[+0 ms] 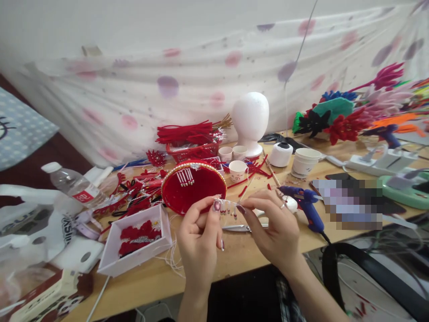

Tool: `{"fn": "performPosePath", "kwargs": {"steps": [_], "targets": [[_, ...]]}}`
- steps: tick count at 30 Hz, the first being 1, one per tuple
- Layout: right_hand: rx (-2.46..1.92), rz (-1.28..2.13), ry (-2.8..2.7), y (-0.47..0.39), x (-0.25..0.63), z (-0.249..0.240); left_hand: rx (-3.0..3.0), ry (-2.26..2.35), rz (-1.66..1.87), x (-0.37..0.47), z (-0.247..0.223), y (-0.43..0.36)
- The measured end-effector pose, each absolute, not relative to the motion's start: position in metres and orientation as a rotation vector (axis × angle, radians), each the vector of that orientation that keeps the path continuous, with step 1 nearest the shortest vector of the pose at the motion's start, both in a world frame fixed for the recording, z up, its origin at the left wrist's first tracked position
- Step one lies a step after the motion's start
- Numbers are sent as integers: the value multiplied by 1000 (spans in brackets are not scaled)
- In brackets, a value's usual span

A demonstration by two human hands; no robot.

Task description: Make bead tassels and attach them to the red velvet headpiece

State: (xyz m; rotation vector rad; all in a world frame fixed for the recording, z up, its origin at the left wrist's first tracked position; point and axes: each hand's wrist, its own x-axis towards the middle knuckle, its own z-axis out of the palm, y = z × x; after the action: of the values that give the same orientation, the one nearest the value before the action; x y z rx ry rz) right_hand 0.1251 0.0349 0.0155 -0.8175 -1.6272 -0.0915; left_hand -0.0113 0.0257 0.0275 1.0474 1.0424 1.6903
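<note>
Between my two hands a short beaded fringe (229,209) is stretched, with small beads hanging from its top strand. My left hand (203,228) pinches one end between thumb and fingertips. My right hand (273,223), with a ring on one finger, pinches the other end. Just behind my left hand stands a round red velvet headpiece (192,194), edged with gold and pearly beads. A similar white beaded fringe (186,177) hangs on its upper part. Scissors (237,228) lie on the table behind the fringe, partly covered by my hands.
A blue glue gun (306,203) lies right of my right hand. A white box (137,241) with red pieces sits at left, near a plastic bottle (75,185). Behind are paper cups (237,171), a foam head (250,120) and a red basket (192,153).
</note>
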Motion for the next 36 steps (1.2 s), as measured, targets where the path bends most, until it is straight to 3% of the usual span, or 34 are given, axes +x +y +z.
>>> {"fn": "performPosePath", "kwargs": {"steps": [6, 16, 25, 30, 36], "targets": [[-894, 196, -1822, 26, 131, 13, 1030, 1083, 1628, -7, 26, 20], [-922, 280, -1892, 18, 129, 9, 813, 1125, 1500, -4, 26, 16], [-760, 1150, -1539, 3, 111, 3, 658, 962, 1455, -16, 15, 14], [-689, 1271, -1413, -3, 104, 8, 573, 868, 1552, -14, 24, 5], [-593, 1309, -1336, -7, 97, 11, 593, 578, 1346, -17, 17, 3]]}}
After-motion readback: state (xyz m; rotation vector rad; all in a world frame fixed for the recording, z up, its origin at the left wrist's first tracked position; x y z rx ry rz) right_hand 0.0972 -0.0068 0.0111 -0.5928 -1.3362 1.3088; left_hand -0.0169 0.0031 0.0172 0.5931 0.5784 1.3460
